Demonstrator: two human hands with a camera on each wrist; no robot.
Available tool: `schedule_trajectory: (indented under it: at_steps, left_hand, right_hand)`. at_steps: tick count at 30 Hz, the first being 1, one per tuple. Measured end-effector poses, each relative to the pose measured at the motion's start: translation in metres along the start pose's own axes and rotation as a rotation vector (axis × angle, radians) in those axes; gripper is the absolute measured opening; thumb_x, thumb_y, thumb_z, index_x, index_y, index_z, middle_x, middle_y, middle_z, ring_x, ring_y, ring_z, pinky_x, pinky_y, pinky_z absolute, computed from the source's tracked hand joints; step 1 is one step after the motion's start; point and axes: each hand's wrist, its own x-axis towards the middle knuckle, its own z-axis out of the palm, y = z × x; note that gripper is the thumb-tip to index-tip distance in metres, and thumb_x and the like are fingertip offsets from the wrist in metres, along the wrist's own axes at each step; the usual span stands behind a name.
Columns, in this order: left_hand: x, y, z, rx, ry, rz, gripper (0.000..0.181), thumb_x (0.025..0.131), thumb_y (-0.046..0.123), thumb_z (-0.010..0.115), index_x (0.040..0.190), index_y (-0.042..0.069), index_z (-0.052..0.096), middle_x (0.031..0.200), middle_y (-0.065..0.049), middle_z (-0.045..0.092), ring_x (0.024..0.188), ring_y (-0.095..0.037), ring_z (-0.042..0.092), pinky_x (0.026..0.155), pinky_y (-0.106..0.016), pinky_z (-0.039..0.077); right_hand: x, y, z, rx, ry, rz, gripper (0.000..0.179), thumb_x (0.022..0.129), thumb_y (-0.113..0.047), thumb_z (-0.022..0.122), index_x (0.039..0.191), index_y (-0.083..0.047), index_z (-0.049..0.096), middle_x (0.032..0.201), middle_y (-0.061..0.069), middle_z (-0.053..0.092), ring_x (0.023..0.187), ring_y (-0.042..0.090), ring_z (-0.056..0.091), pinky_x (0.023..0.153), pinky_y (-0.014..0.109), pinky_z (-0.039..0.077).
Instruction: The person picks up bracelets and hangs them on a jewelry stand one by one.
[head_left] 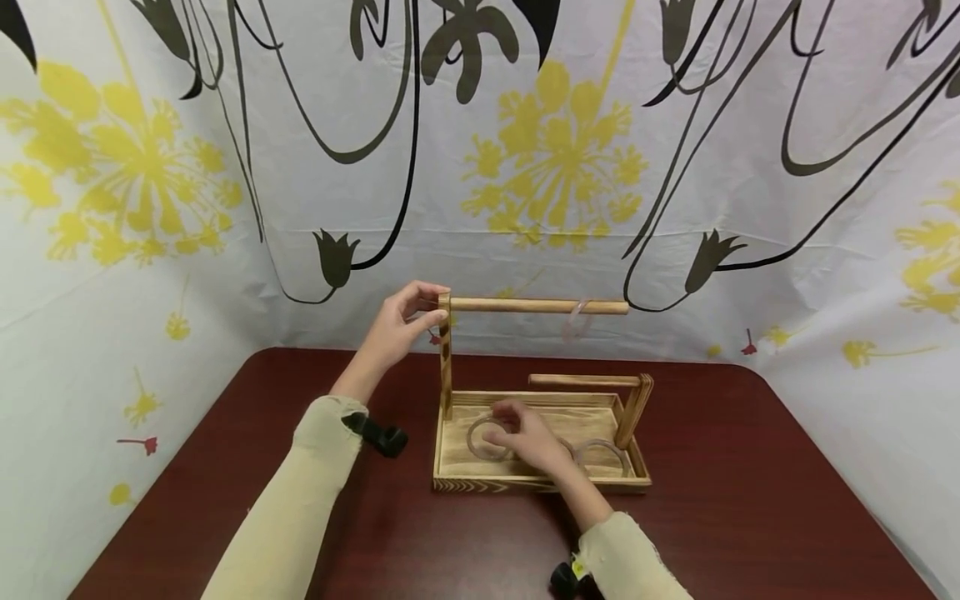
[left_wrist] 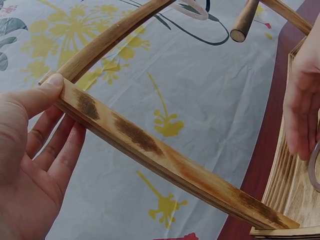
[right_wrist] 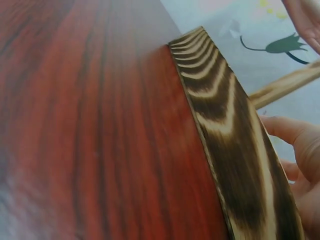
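Note:
A wooden stand has a shallow tray (head_left: pixel 543 485), a tall post (left_wrist: pixel 135 137) on its left with a long rod (head_left: pixel 510 305), and a short post (head_left: pixel 634 412) on its right with a shorter rod (head_left: pixel 581 380). My left hand (head_left: pixel 405 321) grips the tall post's top, thumb on the near face and fingers behind. Over the tray, my right hand (head_left: pixel 528 437) reaches down with thumb and fingers apart beside a translucent bangle (head_left: pixel 472 440); the hand partly hides it. Another bangle (head_left: pixel 573 325) hangs on the long rod. A further bangle (head_left: pixel 600 442) lies at the tray's right.
The stand sits on a dark red-brown table (head_left: pixel 397 533). A white cloth (head_left: pixel 225 317) with yellow and dark flower prints hangs behind and at both sides. Both rods stick out over the tray, the long one higher. Each wrist wears a black camera strap.

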Motion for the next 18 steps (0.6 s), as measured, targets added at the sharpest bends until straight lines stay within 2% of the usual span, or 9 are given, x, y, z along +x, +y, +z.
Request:
schedule_trajectory:
  at_steps: [4,8,13,18]
  left_hand:
    - [0.0009,0.0026,0.0009,-0.004,-0.005,-0.007,0.032,0.097,0.005,0.063,0.127,-0.003,0.059,0.119,-0.022,0.061,0.108,-0.024,0.063,0.085,-0.021,0.053]
    - [0.0013,0.0032,0.0006,-0.006,-0.001,-0.007,0.031,0.097,0.004,0.063,0.127,-0.004,0.058,0.120,-0.022,0.061,0.107,-0.018,0.063,0.085,-0.021,0.053]
    - [0.0015,0.0012,0.0002,-0.004,0.002,-0.005,0.030,0.097,0.003,0.063,0.126,-0.003,0.059,0.119,-0.022,0.061,0.104,-0.012,0.063,0.085,-0.021,0.054]
    - [0.0011,0.0006,0.0007,-0.002,0.003,0.000,0.030,0.096,0.004,0.063,0.126,-0.003,0.059,0.118,-0.023,0.062,0.103,-0.010,0.063,0.085,-0.021,0.054]
  right_hand:
    - [-0.0017,-0.0043,0.0032,-0.078,-0.022,-0.028,0.057,0.083,-0.020,0.081,0.131,0.000,0.058,0.130,0.018,0.064,0.123,0.036,0.059,0.106,0.050,0.047]
    - [-0.0026,-0.0075,0.0041,-0.216,-0.041,-0.081,0.063,0.078,-0.022,0.086,0.131,-0.003,0.061,0.126,0.015,0.065,0.119,0.032,0.060,0.104,0.050,0.047]
    - [-0.0013,-0.0077,0.0046,-0.383,-0.090,-0.173,0.064,0.072,-0.018,0.089,0.128,-0.001,0.062,0.124,0.016,0.063,0.118,0.034,0.059,0.104,0.052,0.046]
    - [-0.0003,-0.0098,0.0052,-0.477,-0.124,-0.216,0.065,0.072,-0.018,0.088,0.129,-0.001,0.062,0.127,0.017,0.063,0.122,0.037,0.057,0.106,0.052,0.045]
